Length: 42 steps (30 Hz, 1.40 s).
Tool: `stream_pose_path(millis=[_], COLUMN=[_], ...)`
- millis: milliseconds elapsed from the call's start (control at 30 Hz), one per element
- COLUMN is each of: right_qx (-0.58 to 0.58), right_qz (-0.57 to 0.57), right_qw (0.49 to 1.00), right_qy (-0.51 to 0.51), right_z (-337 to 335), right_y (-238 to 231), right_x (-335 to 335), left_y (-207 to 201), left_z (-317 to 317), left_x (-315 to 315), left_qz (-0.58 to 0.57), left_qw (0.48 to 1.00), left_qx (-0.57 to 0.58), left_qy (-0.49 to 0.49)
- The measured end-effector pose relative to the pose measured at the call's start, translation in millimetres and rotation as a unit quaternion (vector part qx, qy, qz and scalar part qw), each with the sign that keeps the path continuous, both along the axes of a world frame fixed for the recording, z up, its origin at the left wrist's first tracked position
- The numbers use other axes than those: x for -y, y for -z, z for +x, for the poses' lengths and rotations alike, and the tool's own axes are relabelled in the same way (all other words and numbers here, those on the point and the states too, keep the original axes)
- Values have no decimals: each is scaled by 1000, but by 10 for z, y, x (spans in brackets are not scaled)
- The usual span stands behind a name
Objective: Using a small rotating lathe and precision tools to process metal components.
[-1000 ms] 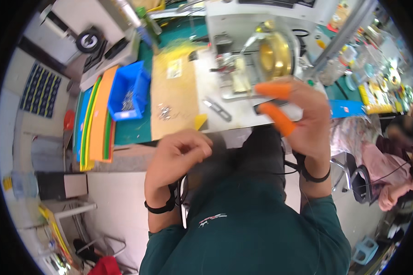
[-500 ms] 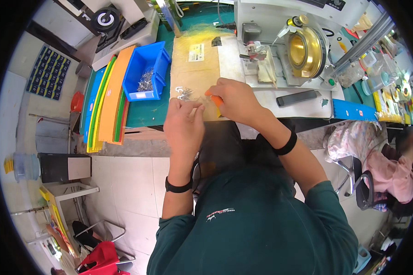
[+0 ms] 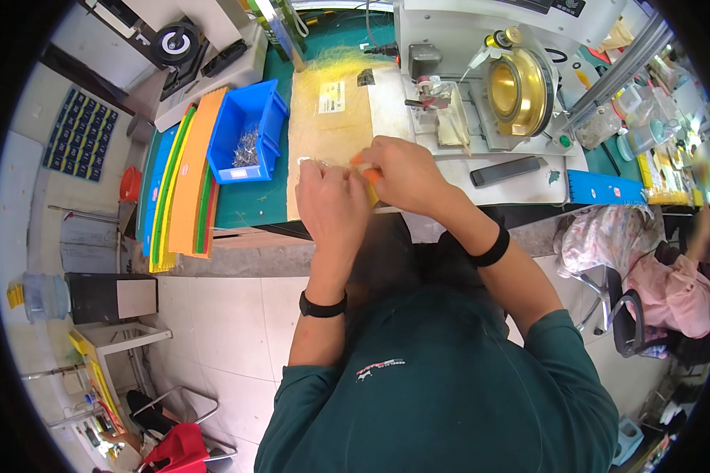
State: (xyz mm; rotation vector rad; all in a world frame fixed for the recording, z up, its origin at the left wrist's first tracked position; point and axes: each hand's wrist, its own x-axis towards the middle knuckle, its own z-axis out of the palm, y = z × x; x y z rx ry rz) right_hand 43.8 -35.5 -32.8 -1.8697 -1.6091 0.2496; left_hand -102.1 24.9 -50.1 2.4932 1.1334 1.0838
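Observation:
My right hand (image 3: 406,175) is closed round an orange-handled tool (image 3: 366,169) whose working end I cannot make out. Close against its left side, my left hand (image 3: 333,206) has its fingers bent together over the near part of a tan work sheet (image 3: 323,135). What those fingers pinch, if anything, is hidden. The small pile of metal bits on the sheet is mostly covered by my left hand. To the left, a blue bin (image 3: 227,132) stands on the green mat, with small silvery metal pieces (image 3: 246,148) in it.
Orange, yellow, green and blue corrugated sheets (image 3: 188,169) lean at the left. Yellow fibres (image 3: 343,67) lie at the sheet's far end. A machine with a gold ring (image 3: 506,91) stands at the right, behind a dark grey bar (image 3: 506,172). Another person (image 3: 674,292) sits far right.
My left hand has moved right and slightly nearer, up against the right hand, and now covers the metal bits. My right hand stays nearly in place with the orange-handled tool.

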Motion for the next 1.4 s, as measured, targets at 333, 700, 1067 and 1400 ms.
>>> stream_pose_path(millis=[333,700,1067,1400], right_qx=[-242,-373,-300,-333], right_qz=[148,291,386,246], right_qw=[956,868,848,869], right_qy=[68,149,205,271], right_z=[-115,-96,103,504], right_y=[-525,-787,-1033,-517], right_x=[296,776,899,278], left_y=[-720,-1136,-1116,-995], left_z=[-176,319,1277,1283], left_x=[1,148,31,-550], left_qz=[36,-47,85,-104], left_qw=[988,935,970,969], left_qx=[115,190,54,86], left_qy=[95,295,221,208])
